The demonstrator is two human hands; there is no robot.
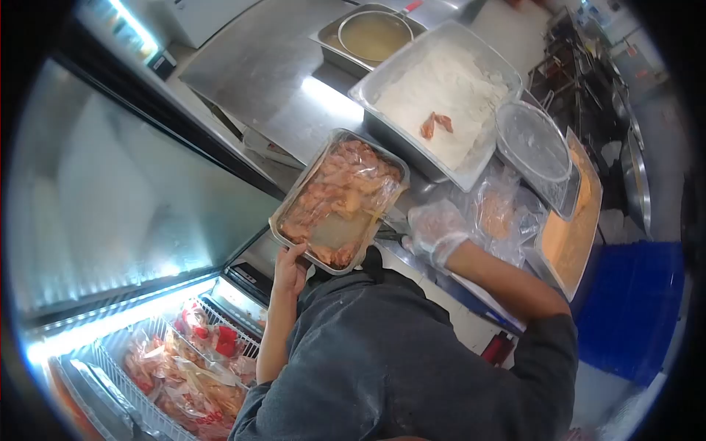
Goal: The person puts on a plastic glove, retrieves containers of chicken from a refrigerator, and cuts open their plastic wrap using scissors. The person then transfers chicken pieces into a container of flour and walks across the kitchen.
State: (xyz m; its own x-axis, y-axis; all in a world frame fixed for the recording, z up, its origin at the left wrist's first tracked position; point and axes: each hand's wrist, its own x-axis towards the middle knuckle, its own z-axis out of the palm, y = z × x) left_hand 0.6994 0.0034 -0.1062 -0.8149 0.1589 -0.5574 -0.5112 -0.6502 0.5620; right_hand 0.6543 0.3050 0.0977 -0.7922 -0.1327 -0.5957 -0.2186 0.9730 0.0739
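My left hand (292,269) clamps the near end of a tray (334,202) of raw meat (344,180), held tilted over my lap between an open freezer (184,360) and a steel counter (272,70). My gloved right hand (439,229) is near the tray's other side, beside a plastic bag (496,209); whether its fingers grip anything, I cannot tell. Beyond, two pieces (435,125) lie on white powder (441,81) in a deep pan (379,121).
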